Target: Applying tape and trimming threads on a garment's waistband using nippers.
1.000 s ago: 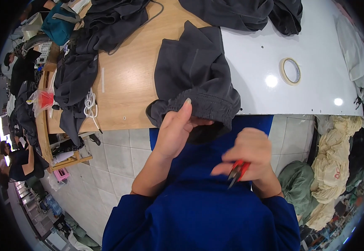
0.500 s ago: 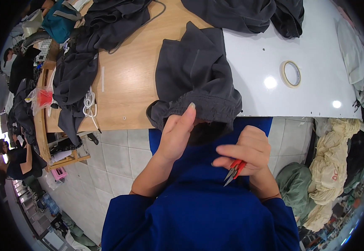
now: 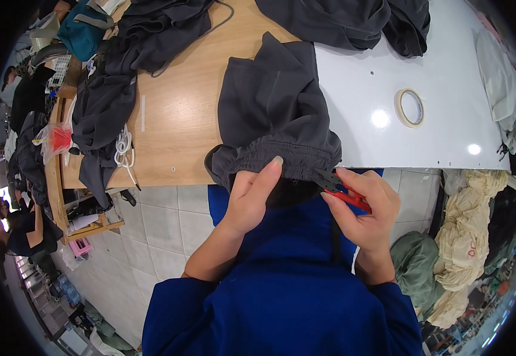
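A dark grey garment point(image 3: 272, 98) lies over the table's near edge, its gathered elastic opening turned toward me. My left hand point(image 3: 252, 199) grips that elastic edge, the thumb on top and the other fingers hidden inside the opening. In my right hand point(image 3: 367, 204) are small thread snips point(image 3: 347, 194) with red handles, held between thumb and fingers. Their dark blades point left and lie at the right end of the elastic edge. Whether the blades touch the cloth or a thread, I cannot tell.
A roll of tape point(image 3: 410, 108) rests on the white part of the table point(image 3: 364, 142). More dark grey garments point(image 3: 335, 21) lie along the far side and left. A white cord point(image 3: 125, 148) hangs at the left edge. Cream cloth bundles point(image 3: 465, 237) stand at the right.
My right hand has risen toward the garment and turned the snips, so the blades now point left at the elastic edge instead of down. My left hand keeps its hold.
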`<act>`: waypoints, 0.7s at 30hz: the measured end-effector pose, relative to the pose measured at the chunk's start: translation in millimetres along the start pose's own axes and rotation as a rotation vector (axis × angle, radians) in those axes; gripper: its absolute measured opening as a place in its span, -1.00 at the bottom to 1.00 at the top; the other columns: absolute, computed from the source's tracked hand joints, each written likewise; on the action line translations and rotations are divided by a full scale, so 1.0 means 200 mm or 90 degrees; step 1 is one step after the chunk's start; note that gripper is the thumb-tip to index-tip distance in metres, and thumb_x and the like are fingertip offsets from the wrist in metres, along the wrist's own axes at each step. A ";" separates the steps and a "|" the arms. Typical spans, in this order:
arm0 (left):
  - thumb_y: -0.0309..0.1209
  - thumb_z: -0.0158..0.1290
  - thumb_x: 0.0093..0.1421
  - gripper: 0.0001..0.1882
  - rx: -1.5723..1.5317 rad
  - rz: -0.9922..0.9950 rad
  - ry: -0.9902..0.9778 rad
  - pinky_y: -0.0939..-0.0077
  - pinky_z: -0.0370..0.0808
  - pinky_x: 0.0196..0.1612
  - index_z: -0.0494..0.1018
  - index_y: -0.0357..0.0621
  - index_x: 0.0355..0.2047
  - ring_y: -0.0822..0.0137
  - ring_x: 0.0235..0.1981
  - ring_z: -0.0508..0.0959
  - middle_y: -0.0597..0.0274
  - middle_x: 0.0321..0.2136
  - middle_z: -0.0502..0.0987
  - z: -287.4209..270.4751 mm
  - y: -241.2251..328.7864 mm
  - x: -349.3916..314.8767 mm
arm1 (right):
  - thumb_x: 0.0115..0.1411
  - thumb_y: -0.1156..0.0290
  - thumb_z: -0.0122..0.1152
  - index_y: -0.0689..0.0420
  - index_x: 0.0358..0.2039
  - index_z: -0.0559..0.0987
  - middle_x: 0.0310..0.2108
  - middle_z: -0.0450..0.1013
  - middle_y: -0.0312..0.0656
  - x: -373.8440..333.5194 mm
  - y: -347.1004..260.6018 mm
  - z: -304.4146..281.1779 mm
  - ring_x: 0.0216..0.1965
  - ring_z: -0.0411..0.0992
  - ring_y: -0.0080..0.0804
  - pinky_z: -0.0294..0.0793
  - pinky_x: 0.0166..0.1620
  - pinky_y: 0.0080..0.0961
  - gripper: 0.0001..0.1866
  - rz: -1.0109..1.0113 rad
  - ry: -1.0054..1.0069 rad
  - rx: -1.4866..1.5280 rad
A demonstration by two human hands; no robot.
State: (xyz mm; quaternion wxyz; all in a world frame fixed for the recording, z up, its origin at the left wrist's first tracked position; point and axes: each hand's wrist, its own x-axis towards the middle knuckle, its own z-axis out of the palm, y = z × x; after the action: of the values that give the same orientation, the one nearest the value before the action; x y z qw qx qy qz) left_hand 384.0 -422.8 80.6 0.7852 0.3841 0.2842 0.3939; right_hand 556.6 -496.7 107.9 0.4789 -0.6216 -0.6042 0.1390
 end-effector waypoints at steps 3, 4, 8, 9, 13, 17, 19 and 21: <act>-0.39 -0.20 0.32 -0.69 0.006 0.016 -0.014 0.62 0.30 -0.01 0.39 -0.38 -0.09 0.49 -0.11 0.42 0.22 -0.13 0.47 0.01 0.00 0.00 | -0.26 0.51 0.42 0.18 -0.31 0.58 -0.69 0.36 -0.25 0.00 0.01 0.00 -0.71 0.27 -0.46 0.19 -0.62 -0.62 -0.61 -0.013 -0.007 -0.010; -0.39 -0.20 0.32 -0.69 0.014 0.016 -0.014 0.62 0.30 -0.01 0.39 -0.38 -0.09 0.49 -0.12 0.42 0.22 -0.13 0.47 0.01 0.00 0.00 | -0.26 0.51 0.42 0.17 -0.31 0.58 -0.69 0.35 -0.25 0.01 0.01 0.01 -0.71 0.26 -0.47 0.19 -0.62 -0.61 -0.61 -0.021 -0.007 -0.008; -0.39 -0.20 0.32 -0.69 0.025 0.017 -0.020 0.62 0.30 -0.01 0.39 -0.37 -0.09 0.49 -0.12 0.42 0.23 -0.13 0.47 0.01 0.01 0.00 | -0.27 0.51 0.42 0.18 -0.31 0.58 -0.69 0.35 -0.25 0.01 0.01 0.02 -0.71 0.26 -0.46 0.19 -0.62 -0.62 -0.60 -0.028 -0.002 -0.004; -0.39 -0.20 0.32 -0.69 0.025 0.016 -0.020 0.62 0.30 -0.01 0.39 -0.37 -0.09 0.49 -0.12 0.42 0.23 -0.13 0.47 0.01 0.00 0.00 | -0.28 0.51 0.43 0.18 -0.31 0.58 -0.69 0.35 -0.25 0.01 0.01 0.02 -0.71 0.27 -0.46 0.19 -0.62 -0.62 -0.60 -0.020 0.000 0.008; -0.38 -0.19 0.32 -0.69 0.022 0.005 -0.010 0.63 0.31 -0.03 0.39 -0.37 -0.10 0.50 -0.13 0.42 0.25 -0.14 0.47 0.01 -0.01 0.00 | -0.31 0.50 0.44 0.17 -0.33 0.60 -0.68 0.36 -0.26 0.00 0.00 0.04 -0.71 0.29 -0.47 0.20 -0.62 -0.61 -0.60 0.000 0.009 0.038; -0.37 -0.18 0.31 -0.70 0.035 0.012 0.021 0.65 0.31 -0.05 0.40 -0.37 -0.11 0.50 -0.15 0.43 0.27 -0.15 0.48 0.02 0.00 0.00 | -0.37 0.44 0.48 0.13 -0.38 0.62 -0.68 0.37 -0.30 0.00 -0.02 -0.02 -0.70 0.29 -0.48 0.19 -0.62 -0.57 -0.59 -0.129 -0.064 0.132; -0.38 -0.18 0.31 -0.70 0.030 0.008 0.015 0.65 0.32 -0.05 0.41 -0.37 -0.11 0.50 -0.15 0.43 0.27 -0.15 0.48 0.00 0.00 0.00 | -0.37 0.44 0.48 0.13 -0.37 0.62 -0.68 0.37 -0.30 0.00 -0.03 -0.04 -0.70 0.29 -0.46 0.19 -0.62 -0.57 -0.59 -0.144 -0.081 0.143; -0.38 -0.18 0.31 -0.70 0.025 0.003 0.006 0.64 0.32 -0.05 0.41 -0.37 -0.12 0.50 -0.15 0.43 0.26 -0.15 0.48 0.00 0.00 0.00 | -0.35 0.47 0.46 0.13 -0.35 0.61 -0.68 0.37 -0.29 -0.02 0.00 -0.02 -0.70 0.29 -0.46 0.18 -0.63 -0.57 -0.59 -0.087 0.009 0.081</act>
State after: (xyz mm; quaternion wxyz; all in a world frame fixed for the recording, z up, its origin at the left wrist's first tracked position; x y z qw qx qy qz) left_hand 383.8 -423.6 80.4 0.7752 0.3982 0.2949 0.3917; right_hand 558.9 -501.5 108.8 0.5301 -0.5481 -0.6318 0.1392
